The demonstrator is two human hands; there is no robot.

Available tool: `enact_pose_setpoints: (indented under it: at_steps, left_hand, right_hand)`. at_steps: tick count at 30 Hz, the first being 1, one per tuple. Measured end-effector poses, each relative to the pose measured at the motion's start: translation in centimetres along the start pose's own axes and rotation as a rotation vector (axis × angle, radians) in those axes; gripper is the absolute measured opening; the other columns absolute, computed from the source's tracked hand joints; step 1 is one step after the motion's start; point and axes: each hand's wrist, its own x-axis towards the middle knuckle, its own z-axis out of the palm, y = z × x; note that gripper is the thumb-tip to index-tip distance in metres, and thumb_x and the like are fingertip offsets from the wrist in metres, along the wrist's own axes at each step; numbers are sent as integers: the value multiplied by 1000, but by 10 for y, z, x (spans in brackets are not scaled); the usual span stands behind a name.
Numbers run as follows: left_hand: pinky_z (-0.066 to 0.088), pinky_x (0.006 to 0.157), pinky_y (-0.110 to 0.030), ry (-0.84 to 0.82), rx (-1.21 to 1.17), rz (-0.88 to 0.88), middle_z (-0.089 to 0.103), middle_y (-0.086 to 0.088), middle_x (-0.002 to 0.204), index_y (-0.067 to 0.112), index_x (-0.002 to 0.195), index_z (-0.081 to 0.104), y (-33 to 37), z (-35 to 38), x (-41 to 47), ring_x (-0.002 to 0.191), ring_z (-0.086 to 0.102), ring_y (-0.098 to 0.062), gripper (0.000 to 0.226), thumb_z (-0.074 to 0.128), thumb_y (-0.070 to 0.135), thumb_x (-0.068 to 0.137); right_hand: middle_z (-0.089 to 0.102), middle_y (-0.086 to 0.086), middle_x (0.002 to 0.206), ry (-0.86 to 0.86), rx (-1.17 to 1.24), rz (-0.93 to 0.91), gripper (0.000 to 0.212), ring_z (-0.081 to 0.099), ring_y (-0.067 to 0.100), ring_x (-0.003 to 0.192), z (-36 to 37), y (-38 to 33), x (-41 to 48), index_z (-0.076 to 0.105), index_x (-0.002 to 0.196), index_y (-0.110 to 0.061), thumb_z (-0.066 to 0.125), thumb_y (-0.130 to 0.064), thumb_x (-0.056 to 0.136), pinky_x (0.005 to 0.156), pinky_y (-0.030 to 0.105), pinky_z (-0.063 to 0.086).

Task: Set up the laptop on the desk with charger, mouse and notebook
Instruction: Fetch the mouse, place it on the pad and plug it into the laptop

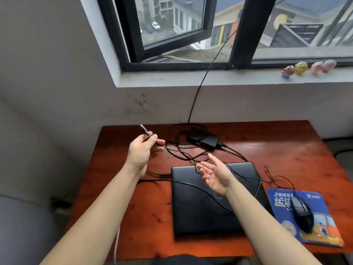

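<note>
Left hand (142,150) pinches a cable plug (145,130) aloft, probably to untangle it; right hand (216,175) hovers released (palm up), laptop (200,213) beneath its fingers (204,167).

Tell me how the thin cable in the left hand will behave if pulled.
Probably floppy: the thin cable sags from the left hand onto the desk. It may snag, since it crosses the charger leads. Likely light: fingertips alone hold it.
</note>
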Motion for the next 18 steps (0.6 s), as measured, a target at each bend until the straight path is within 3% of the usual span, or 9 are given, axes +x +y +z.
enact_pose_setpoints:
  at_steps: [3, 6, 8, 10, 11, 13, 16, 18]
  left_hand:
    - [49, 51, -22, -58, 16, -98, 74, -8, 80, 22, 107, 49, -15, -24, 9, 57, 67, -15, 13, 54, 12, 99]
    - [53, 56, -25, -69, -10, -155, 74, -11, 82, 21, 103, 48, -27, -32, 20, 60, 70, -18, 11, 48, 10, 102]
    - [56, 64, -29, -58, -36, -177, 73, -13, 86, 21, 94, 45, -36, -33, 27, 66, 71, -20, 15, 42, 9, 104]
    - [58, 68, -31, -31, -84, -185, 72, -15, 89, 20, 88, 42, -44, -29, 31, 72, 73, -22, 21, 39, 7, 104]
    - [60, 68, -31, -18, -119, -192, 72, -16, 91, 20, 87, 41, -48, -27, 32, 75, 74, -24, 22, 39, 6, 104]
    - [61, 68, -31, 5, -176, -200, 71, -20, 94, 19, 86, 41, -55, -22, 33, 78, 74, -26, 23, 40, 4, 103]
    - [61, 68, -31, 34, -180, -209, 70, -22, 97, 18, 86, 41, -66, -11, 34, 81, 74, -27, 23, 41, 3, 103]
    - [61, 68, -31, 45, -177, -218, 70, -22, 97, 18, 86, 41, -71, -2, 33, 82, 74, -28, 23, 40, 2, 103]
  right_hand:
    - [67, 6, 96, 147, -240, -39, 30, 61, 12, 69, 4, 22, 7, 59, 120, -11, 57, -34, 101, 51, 19, 43]
    - [57, 2, 69, 233, -582, -22, 12, 51, 10, 52, -12, 48, 10, 62, 96, -14, 63, -26, 97, 45, 17, 33]
    - [48, 2, 60, 341, -713, 11, 16, 46, 13, 45, -29, 64, 14, 56, 80, -16, 63, -21, 95, 44, 18, 31]
    - [52, 6, 61, 503, -795, 38, 19, 55, 21, 50, -48, 76, 18, 58, 74, -15, 64, -24, 91, 45, 25, 43]
    - [58, 9, 69, 583, -812, 53, 17, 63, 25, 59, -57, 80, 19, 63, 82, -12, 66, -27, 88, 50, 28, 51]
    - [62, 12, 86, 687, -751, 86, 36, 68, 30, 73, -69, 86, 20, 59, 106, -7, 71, -32, 84, 57, 31, 59]
    - [67, 14, 82, 744, -491, 49, 58, 72, 29, 75, -79, 83, 31, 53, 119, 9, 82, -21, 79, 75, 40, 64]
    - [72, 22, 95, 756, -416, 21, 66, 72, 32, 90, -80, 74, 41, 53, 122, 11, 86, -13, 70, 89, 43, 60]
